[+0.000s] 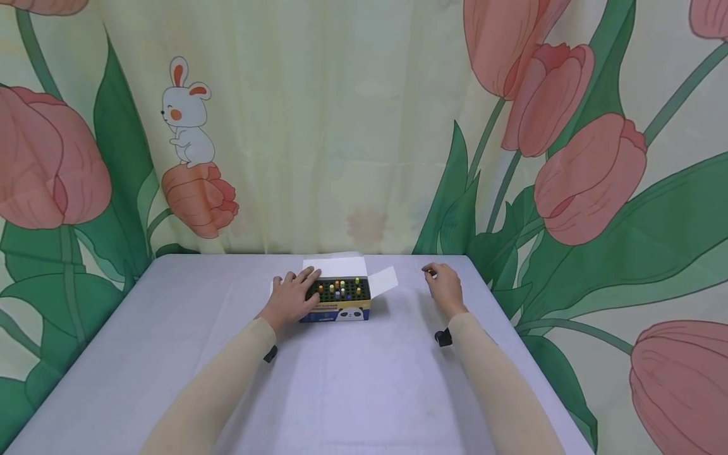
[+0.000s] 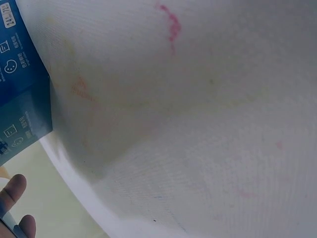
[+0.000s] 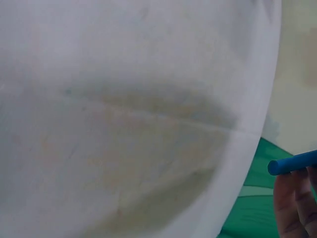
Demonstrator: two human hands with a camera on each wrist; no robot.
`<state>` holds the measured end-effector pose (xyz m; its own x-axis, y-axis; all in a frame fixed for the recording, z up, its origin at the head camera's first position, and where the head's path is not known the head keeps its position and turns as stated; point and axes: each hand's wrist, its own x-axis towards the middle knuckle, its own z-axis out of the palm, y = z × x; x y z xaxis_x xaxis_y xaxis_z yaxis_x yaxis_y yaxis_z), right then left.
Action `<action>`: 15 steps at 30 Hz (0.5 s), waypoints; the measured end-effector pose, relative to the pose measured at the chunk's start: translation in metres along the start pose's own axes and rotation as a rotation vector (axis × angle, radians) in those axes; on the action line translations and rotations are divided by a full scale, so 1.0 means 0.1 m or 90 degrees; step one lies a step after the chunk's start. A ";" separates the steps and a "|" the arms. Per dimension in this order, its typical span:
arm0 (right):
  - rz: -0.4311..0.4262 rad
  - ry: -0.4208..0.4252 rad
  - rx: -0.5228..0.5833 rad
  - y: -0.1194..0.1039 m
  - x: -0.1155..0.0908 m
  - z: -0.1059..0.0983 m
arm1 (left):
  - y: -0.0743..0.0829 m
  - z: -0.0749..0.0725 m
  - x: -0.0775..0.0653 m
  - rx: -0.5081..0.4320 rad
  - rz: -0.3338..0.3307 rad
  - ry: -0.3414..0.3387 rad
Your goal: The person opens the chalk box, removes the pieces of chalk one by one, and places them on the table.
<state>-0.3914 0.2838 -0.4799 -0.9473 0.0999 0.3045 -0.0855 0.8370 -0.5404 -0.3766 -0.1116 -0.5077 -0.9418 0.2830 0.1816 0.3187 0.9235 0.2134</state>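
On the white-covered table stands an open cardboard box [image 1: 327,314], blue and yellow with a panda face on its front. Its dark holder [image 1: 362,294] has rows of holes, with several coloured sticks standing in some of them. My left hand [image 1: 291,300] rests over the box's left side, fingers spread, thumb at its front edge. In the left wrist view, the blue box side [image 2: 22,64] and two fingertips show at the left edge. To the right of the box, my right hand [image 1: 446,291] pinches a blue pen-like stick [image 3: 292,163], raised above the table.
The white back lid [image 1: 335,265] stands up behind the holder. A white side flap [image 1: 383,282] sticks out to the right. Coloured smudges [image 2: 173,27] mark the tablecloth [image 1: 364,392]. Behind the table hangs a curtain [image 1: 318,126] printed with tulips and a rabbit.
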 end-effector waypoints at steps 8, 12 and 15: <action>0.026 -0.009 -0.037 0.21 -0.05 -0.09 | 0.05 -0.04 0.03 0.002 0.005 -0.006; 0.029 -0.031 -0.045 0.32 -0.09 -0.09 | 0.03 -0.01 0.02 0.014 -0.005 -0.014; 0.039 -0.048 -0.048 0.39 -0.11 -0.10 | 0.03 -0.01 0.02 0.014 -0.009 -0.013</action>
<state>-0.3807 0.3204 -0.4962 -0.9706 0.1146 0.2115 -0.0055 0.8686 -0.4955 -0.3771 -0.1087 -0.5062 -0.9484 0.2747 0.1587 0.3028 0.9330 0.1946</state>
